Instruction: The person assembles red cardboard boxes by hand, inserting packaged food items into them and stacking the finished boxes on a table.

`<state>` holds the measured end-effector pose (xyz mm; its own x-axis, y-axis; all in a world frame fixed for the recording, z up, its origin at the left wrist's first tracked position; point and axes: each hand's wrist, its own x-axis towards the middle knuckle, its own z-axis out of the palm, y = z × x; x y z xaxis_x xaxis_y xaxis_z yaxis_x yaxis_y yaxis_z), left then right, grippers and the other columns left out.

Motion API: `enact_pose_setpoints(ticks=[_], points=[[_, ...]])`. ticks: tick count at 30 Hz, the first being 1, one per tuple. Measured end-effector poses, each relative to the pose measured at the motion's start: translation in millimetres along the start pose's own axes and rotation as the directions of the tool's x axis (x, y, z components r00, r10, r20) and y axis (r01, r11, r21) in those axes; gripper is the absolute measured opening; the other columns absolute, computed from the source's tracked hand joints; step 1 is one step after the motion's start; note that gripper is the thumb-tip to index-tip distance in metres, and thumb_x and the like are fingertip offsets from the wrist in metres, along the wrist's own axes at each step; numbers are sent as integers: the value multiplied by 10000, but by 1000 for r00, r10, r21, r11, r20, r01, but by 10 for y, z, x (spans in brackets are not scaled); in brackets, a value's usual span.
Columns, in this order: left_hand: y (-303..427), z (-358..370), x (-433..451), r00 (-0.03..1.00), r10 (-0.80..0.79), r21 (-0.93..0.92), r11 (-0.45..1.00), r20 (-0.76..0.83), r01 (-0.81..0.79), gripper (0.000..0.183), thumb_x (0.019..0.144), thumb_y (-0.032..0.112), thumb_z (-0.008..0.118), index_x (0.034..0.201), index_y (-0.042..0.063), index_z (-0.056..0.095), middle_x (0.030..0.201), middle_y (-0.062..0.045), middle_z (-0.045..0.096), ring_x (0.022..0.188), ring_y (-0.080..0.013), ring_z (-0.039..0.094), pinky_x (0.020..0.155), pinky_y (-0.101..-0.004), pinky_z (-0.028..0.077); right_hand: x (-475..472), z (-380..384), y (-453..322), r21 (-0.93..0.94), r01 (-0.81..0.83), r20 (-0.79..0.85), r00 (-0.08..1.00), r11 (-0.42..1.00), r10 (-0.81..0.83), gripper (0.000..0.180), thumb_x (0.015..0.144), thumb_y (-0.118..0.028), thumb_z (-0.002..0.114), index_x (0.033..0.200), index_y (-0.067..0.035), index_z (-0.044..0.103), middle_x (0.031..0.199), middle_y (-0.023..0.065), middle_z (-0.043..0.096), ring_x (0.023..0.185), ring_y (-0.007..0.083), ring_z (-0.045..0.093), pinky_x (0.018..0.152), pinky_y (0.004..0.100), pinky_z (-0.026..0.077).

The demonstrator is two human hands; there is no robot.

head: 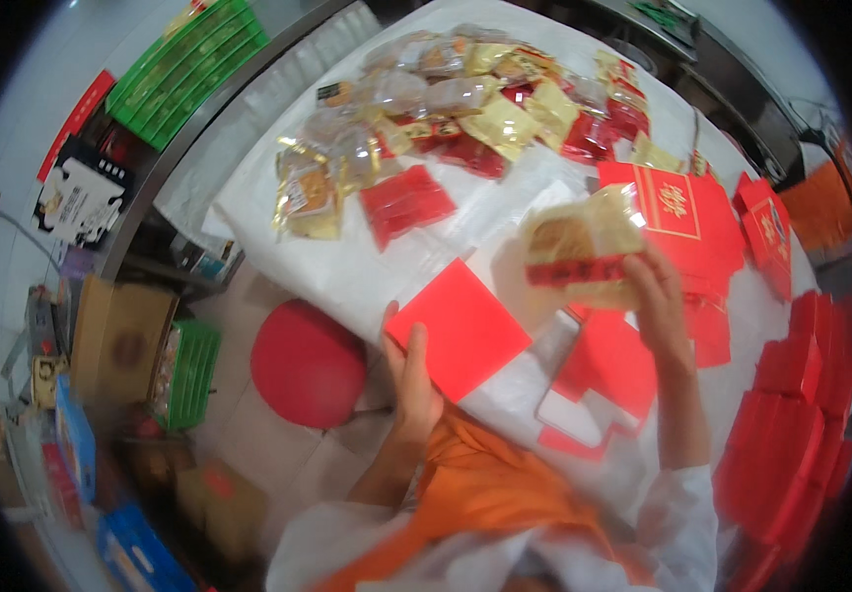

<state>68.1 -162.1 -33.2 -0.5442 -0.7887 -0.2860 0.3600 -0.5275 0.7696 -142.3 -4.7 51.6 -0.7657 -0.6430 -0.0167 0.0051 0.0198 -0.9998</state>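
Observation:
My left hand [416, 377] grips a square red card box or panel [458, 330] by its left corner, thumb on top, at the table's near edge. In my right hand [655, 285] is a packaged round pastry [563, 240], sealed in a pale gold wrapper with a red band that bears writing; it is held up above the table and slightly blurred. Under and beside my right forearm lie red folded card pieces [613, 366] and a white piece [570, 414]. Beyond them, a red sealed packet [406, 203] and a clear packet with a pastry [308, 192] lie on the white-covered table [263, 229].
Several wrapped pastries [504, 122] are heaped at the table's far side. Red printed card boxes [681, 207] lie to the right, with stacked red boxes [770, 444] at the right edge. A red stool [309, 362], a green crate [189, 374] and a cardboard carton [123, 340] stand left.

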Motion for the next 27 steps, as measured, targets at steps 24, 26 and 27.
enact_pose_setpoints(ticks=[24, 26, 27], points=[[-1122, 438, -1004, 889, -214, 140, 975, 405, 172, 419, 921, 264, 424, 1276, 66, 325, 1206, -129, 464, 1058, -259, 497, 933, -396, 400, -1690, -513, 167, -389, 210, -160, 943, 897, -291, 263, 841, -70, 547, 1100, -30, 565, 1084, 92, 576, 980, 195, 556, 834, 284, 450], [-1090, 286, -984, 792, -328, 219, 944, 515, 248, 372, 918, 247, 427, 1240, 67, 374, 1175, -120, 487, 1048, -243, 502, 922, -380, 404, -1865, -649, 260, -337, 190, -50, 974, 922, -219, 269, 849, -66, 534, 1115, -33, 556, 1092, 99, 575, 988, 203, 555, 843, 289, 447], [-1105, 250, -985, 743, -379, 284, 923, 552, 259, 362, 915, 243, 431, 1228, 66, 381, 1167, -119, 488, 1043, -243, 502, 919, -379, 405, -1985, -680, 297, -331, 155, -9, 986, 931, -168, 272, 852, -65, 528, 1122, -35, 552, 1095, 102, 575, 992, 208, 554, 848, 292, 445]])
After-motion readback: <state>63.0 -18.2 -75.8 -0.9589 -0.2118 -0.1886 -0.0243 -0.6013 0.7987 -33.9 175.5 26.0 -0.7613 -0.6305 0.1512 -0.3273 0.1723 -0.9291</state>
